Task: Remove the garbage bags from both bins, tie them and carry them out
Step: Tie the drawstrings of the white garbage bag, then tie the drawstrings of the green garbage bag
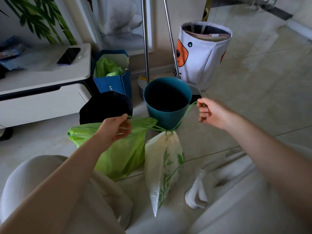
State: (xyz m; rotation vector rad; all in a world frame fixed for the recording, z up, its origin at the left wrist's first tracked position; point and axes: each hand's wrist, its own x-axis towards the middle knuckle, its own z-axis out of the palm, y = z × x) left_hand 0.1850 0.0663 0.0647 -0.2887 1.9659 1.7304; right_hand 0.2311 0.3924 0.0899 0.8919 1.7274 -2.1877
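Note:
A white garbage bag (164, 166) with green leaf print hangs between my knees, its neck gathered by a green drawstring (184, 115). My right hand (211, 114) pinches one end of that string, pulled up to the right. My left hand (116, 127) grips the other end, just over a lime green garbage bag (121, 157) that lies on the floor. Behind them stands a teal bin (167, 102) without a liner. To its left is a dark bin (106, 107), its inside too dark to read.
A blue paper bag (113, 81) with green plastic inside stands by a white low cabinet (45, 92) that carries a phone (68, 55). Two metal poles (146, 48) and a white fabric basket (202, 54) stand behind the teal bin. Tiled floor stretches to the right.

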